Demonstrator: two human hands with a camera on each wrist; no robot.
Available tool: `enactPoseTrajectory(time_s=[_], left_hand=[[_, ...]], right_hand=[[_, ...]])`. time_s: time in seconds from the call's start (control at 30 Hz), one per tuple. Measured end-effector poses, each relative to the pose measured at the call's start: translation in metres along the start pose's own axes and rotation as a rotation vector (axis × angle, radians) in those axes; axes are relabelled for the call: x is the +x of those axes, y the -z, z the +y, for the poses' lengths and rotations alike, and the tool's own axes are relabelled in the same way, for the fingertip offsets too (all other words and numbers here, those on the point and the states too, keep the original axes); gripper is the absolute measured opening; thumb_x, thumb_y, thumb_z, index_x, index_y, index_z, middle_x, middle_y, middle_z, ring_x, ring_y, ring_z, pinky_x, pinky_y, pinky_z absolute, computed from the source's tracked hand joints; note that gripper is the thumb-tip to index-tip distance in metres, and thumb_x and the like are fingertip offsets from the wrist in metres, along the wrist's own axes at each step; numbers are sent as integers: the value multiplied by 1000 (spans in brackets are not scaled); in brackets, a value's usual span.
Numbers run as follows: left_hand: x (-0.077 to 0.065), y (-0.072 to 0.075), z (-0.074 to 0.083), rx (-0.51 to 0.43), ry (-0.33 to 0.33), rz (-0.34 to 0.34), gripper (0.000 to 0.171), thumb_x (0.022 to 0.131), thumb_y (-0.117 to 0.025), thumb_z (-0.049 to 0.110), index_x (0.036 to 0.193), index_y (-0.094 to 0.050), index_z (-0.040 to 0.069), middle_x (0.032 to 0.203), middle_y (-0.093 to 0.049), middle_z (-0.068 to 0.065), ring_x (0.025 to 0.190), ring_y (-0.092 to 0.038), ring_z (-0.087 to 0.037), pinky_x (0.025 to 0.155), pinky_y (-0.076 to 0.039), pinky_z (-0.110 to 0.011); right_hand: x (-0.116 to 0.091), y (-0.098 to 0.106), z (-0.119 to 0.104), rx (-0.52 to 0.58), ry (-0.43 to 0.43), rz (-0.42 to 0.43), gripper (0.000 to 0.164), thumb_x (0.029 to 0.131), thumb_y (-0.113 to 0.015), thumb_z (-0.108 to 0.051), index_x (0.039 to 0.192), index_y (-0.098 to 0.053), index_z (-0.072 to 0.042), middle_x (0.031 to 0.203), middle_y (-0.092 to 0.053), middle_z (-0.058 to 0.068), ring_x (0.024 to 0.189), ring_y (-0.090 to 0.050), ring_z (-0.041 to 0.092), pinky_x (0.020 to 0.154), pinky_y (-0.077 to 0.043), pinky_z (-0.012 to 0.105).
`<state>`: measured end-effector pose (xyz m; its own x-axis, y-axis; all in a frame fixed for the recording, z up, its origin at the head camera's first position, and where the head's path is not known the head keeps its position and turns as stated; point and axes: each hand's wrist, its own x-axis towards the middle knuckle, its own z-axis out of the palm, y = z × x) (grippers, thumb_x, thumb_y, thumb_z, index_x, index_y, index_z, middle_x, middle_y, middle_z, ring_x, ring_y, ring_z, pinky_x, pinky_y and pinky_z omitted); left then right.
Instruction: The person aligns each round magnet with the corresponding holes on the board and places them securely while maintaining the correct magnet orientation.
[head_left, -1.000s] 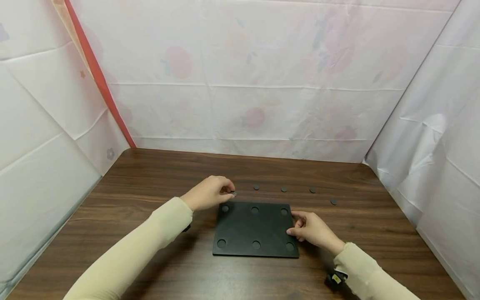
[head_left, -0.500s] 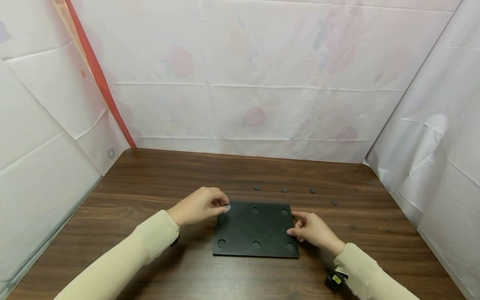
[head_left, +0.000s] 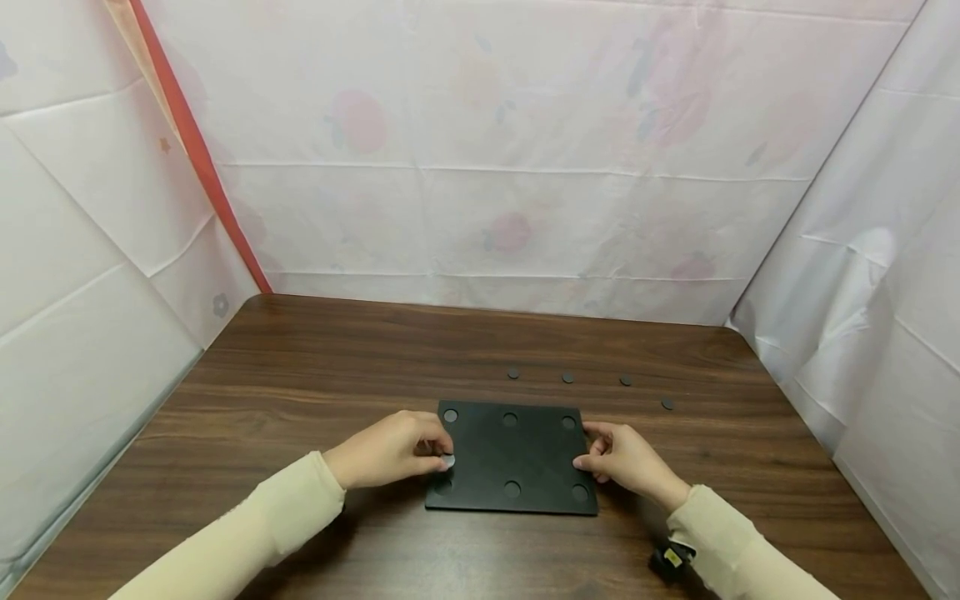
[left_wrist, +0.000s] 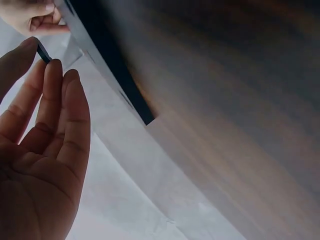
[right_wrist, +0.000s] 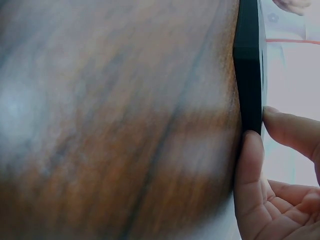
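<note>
A flat black board (head_left: 543, 454) with round recesses along its back and front edges lies on the table. My left hand (head_left: 390, 452) pinches a thin round disc (head_left: 447, 461) between thumb and fingertips, over the board's left side and close to the front-left recess. In the left wrist view, the disc (left_wrist: 43, 51) is seen edge-on, tilted, apart from the board. At the right edge of the board, my right hand (head_left: 633, 462) holds on. The right wrist view has one fingertip (right_wrist: 252, 139) against the board's side and another (right_wrist: 272, 114) at its upper face.
Behind the board, several small dark discs lie spaced out in a row, among them a disc (head_left: 513, 374) near the middle and a disc (head_left: 667, 404) at the far right. The brown wooden table (head_left: 315, 350) meets white patterned sheets (head_left: 465, 217) at the back and sides.
My left hand has brought the disc from behind the board's back-left corner towards me, past the back-left recess to near the front-left one. My right hand has stayed at the board's right edge.
</note>
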<state>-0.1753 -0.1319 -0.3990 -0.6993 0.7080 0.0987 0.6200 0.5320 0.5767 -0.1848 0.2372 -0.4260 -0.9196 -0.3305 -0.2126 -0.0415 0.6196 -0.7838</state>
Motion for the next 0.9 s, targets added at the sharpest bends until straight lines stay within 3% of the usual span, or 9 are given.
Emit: enactPoseTrajectory(time_s=[0.2, 0.4, 0.9], left_hand=[[-5, -7, 1, 2, -6, -40, 8, 90, -72, 21, 97, -73, 19, 92, -64, 11, 81, -57, 5, 73, -53, -19], [-7, -12, 2, 72, -23, -69, 7, 89, -73, 21, 96, -74, 18, 91, -63, 12, 81, -57, 3, 74, -51, -16], [-8, -15, -2, 191, -93, -48, 7, 85, -77, 18, 92, -76, 17, 87, -62, 11, 78, -55, 3, 70, -49, -14]], right_hand=[[0, 1, -1, -3, 7, 1, 72, 86, -76, -18, 143, -41, 9, 72, -62, 6, 62, -61, 18, 56, -54, 30], [1, 0, -1, 0, 0, 4, 72, 85, -76, -17, 142, -41, 10, 71, -61, 6, 62, -61, 18, 56, -54, 30], [1, 0, 0, 8, 4, 5, 72, 85, -76, -16, 142, -41, 10, 71, -61, 6, 62, -61, 18, 56, -54, 29]])
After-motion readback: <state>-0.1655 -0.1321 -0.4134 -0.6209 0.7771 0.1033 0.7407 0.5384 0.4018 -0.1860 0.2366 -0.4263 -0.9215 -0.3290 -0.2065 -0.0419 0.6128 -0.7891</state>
